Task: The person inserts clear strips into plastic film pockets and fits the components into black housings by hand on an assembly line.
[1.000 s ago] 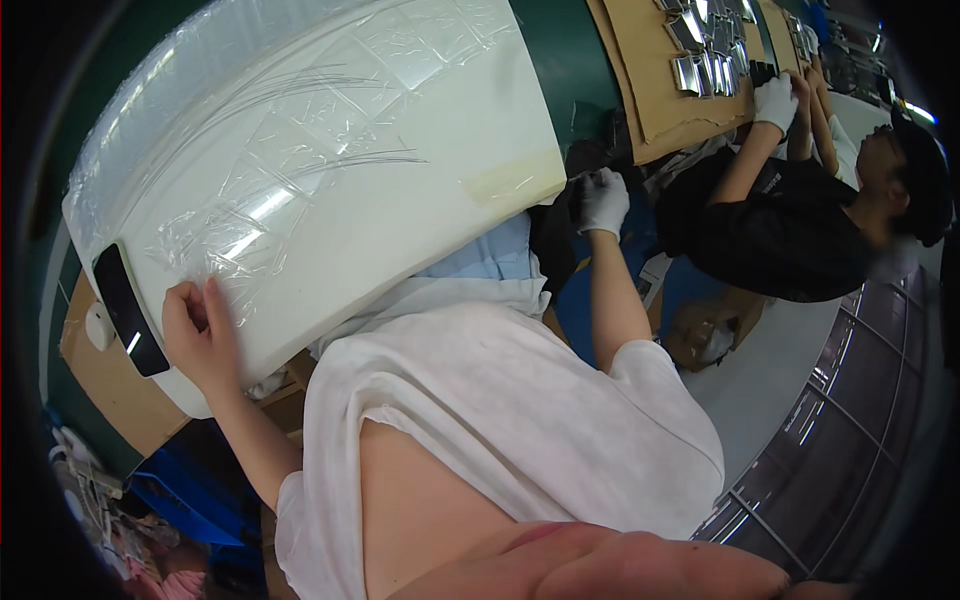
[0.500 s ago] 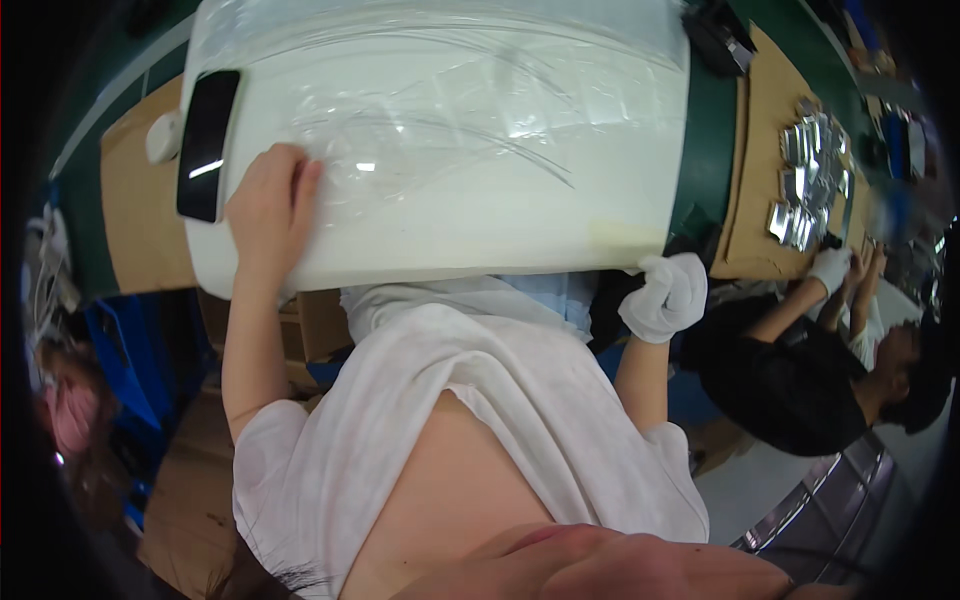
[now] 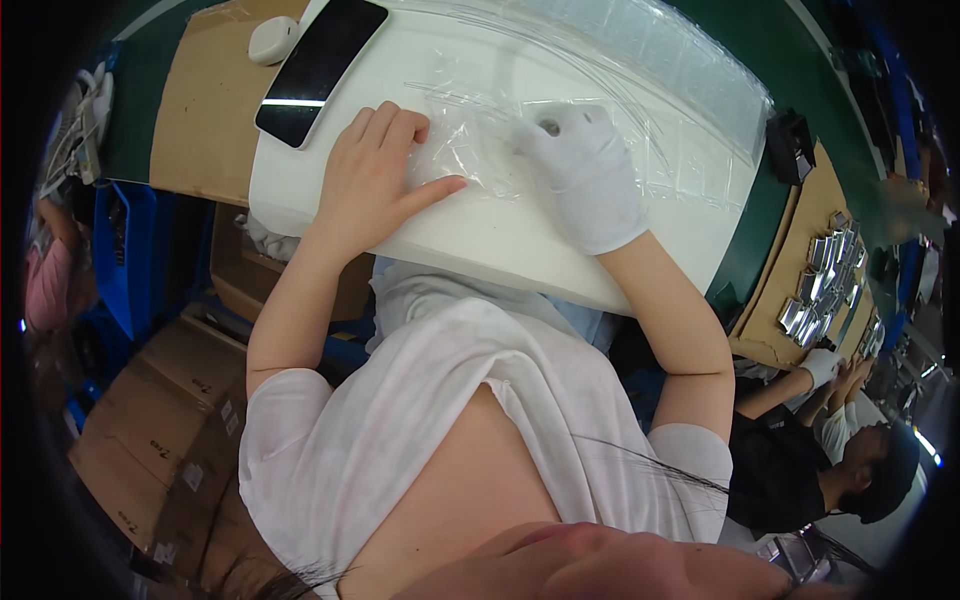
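Observation:
My bare left hand [image 3: 370, 178] rests on the white padded board [image 3: 480, 235], thumb stretched away from its bent fingers. Its fingertips are at the edge of a clear plastic bag [image 3: 462, 150], which lies wrinkled and shiny between both hands. Over the bag's right side is my right hand [image 3: 588, 180], in a white glove with a small dark opening near the fingers. Its fingertips are smeared and partly hidden, so I cannot tell whether they pinch the plastic.
A dark-screened phone [image 3: 322, 70] and a white rounded case [image 3: 273, 40] lie at the far left. Stacked clear plastic sheets [image 3: 690, 70] cover the board's far right. Beyond are a black holder [image 3: 790, 147], shiny metal parts [image 3: 825, 275] on cardboard, and a person in black [image 3: 790, 480].
My right hand has moved from beside the board's near right edge onto the plastic. My left hand's thumb has spread away from its fingers. The whole view has turned.

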A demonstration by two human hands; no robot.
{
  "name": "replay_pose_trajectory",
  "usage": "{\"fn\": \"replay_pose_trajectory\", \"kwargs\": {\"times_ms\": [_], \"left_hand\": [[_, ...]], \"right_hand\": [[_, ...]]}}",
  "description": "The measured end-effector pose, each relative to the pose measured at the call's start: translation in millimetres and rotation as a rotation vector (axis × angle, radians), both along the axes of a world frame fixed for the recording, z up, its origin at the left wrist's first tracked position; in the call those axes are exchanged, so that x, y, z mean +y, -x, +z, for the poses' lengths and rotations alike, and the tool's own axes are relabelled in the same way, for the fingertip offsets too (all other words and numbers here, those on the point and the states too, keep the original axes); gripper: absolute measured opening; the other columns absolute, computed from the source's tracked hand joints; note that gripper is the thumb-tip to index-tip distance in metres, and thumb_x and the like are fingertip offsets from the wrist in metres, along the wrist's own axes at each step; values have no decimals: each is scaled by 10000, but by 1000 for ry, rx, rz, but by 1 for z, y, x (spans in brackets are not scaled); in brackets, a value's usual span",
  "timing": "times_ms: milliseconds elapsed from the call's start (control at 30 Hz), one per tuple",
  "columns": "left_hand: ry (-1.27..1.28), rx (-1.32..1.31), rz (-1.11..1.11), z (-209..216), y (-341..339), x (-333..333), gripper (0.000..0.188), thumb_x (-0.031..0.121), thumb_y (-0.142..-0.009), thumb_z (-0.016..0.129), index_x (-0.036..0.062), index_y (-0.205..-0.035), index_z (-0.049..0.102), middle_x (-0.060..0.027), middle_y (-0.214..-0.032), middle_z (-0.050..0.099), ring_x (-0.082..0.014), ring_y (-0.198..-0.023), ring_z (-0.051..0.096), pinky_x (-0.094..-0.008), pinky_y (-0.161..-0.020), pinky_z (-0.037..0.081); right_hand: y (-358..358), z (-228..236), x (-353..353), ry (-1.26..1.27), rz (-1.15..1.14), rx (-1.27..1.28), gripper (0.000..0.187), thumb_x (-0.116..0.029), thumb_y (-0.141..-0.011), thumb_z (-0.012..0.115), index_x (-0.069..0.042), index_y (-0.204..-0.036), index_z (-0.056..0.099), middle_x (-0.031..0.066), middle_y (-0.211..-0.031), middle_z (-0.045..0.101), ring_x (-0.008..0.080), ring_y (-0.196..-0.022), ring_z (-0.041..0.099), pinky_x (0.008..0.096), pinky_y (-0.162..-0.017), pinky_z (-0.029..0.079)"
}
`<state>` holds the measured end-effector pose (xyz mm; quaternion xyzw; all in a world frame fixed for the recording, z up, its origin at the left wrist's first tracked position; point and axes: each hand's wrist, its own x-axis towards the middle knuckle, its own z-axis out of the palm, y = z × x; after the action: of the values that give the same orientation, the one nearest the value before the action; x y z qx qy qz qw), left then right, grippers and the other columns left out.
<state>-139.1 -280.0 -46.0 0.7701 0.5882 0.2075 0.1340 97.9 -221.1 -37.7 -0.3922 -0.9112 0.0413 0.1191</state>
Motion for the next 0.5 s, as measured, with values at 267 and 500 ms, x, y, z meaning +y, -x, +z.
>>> {"fn": "replay_pose_trajectory", "kwargs": {"times_ms": [267,500], "left_hand": [[-54,22,25,-7,-2,3,529,432,-778,834,84,-1104,604,-42,-1067,551,-260,-975,511,-341,-901,433],[21,5,-16,-4,2,6,544,442,-765,838,94,-1117,611,-33,-1099,541,-263,-1040,480,-361,-975,381]], "right_hand": [[4,-6,2,118,-270,415,179,-176,-956,605,-102,-1115,572,113,-879,676,324,-761,644,417,-696,527],[-9,11,13,373,-301,261,185,-169,-973,589,-94,-1139,557,128,-832,697,327,-730,663,429,-700,512]]}}
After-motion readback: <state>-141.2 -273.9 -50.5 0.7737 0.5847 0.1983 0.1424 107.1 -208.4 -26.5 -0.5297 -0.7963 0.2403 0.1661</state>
